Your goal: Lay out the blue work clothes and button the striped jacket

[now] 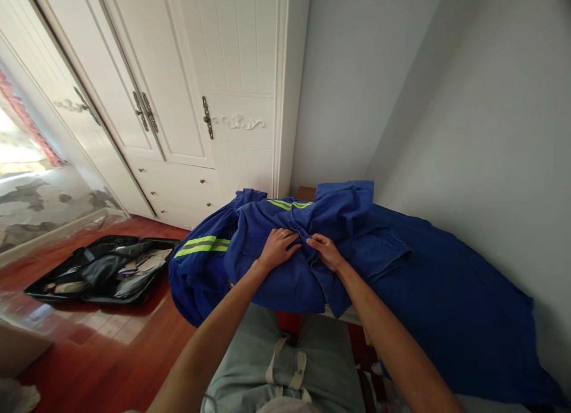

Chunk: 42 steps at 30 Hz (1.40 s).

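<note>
A blue work jacket with yellow-green reflective stripes lies spread in front of me, its front opening running down the middle. My left hand rests on the jacket left of that opening, a ring on one finger, its fingertips bent at the fabric edge. On the other side, my right hand pinches the opposite front edge between thumb and fingers. Both hands are close together at the opening. Whatever small fastening may lie under the fingers is hidden. One striped sleeve hangs off to the left.
Dark blue cloth covers the surface on the right, against a grey wall. An open black suitcase with clothes lies on the red wooden floor. A white wardrobe stands behind.
</note>
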Each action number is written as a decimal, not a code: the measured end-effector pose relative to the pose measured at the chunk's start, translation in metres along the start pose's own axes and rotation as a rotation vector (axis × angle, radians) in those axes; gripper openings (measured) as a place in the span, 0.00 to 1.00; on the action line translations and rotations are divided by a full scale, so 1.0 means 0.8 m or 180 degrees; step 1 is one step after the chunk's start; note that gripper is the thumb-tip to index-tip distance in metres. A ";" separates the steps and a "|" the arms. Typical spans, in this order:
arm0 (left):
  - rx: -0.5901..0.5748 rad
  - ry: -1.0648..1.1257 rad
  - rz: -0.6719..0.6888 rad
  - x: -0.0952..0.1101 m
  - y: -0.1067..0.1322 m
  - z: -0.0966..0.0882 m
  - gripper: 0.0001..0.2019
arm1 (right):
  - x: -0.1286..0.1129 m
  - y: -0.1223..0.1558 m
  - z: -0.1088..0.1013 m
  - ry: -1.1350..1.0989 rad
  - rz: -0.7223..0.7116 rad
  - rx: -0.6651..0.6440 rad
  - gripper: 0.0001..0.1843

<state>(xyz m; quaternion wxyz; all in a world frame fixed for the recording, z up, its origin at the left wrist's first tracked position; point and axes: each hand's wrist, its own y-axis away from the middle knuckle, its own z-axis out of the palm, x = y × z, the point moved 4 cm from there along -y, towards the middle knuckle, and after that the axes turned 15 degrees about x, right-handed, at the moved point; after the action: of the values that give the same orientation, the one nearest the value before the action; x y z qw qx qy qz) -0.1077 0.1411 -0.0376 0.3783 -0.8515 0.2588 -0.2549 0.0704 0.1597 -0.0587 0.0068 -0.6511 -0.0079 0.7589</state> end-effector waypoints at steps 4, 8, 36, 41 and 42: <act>-0.0110 0.0132 -0.0123 -0.005 -0.001 0.006 0.14 | 0.001 -0.003 0.001 0.0418 -0.0424 0.0121 0.26; -0.0090 0.0172 -0.0037 -0.004 0.000 0.005 0.15 | 0.003 -0.005 0.005 0.0784 -0.0848 0.0059 0.30; -0.0227 0.0267 0.0046 0.011 0.004 0.001 0.17 | -0.003 -0.006 0.000 0.1267 -0.1021 -0.0273 0.20; -0.0349 0.0147 -0.0123 0.008 0.004 0.012 0.21 | -0.005 -0.004 0.001 0.1208 -0.0900 -0.0373 0.18; -0.0372 0.0149 -0.0177 0.006 0.004 0.015 0.19 | -0.005 -0.004 0.002 0.1228 -0.0903 -0.0361 0.18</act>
<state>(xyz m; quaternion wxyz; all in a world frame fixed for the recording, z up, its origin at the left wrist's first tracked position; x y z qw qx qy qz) -0.0973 0.1419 -0.0458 0.3146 -0.8727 0.2582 -0.2696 0.0696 0.1630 -0.0544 0.0781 -0.7757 -0.1404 0.6103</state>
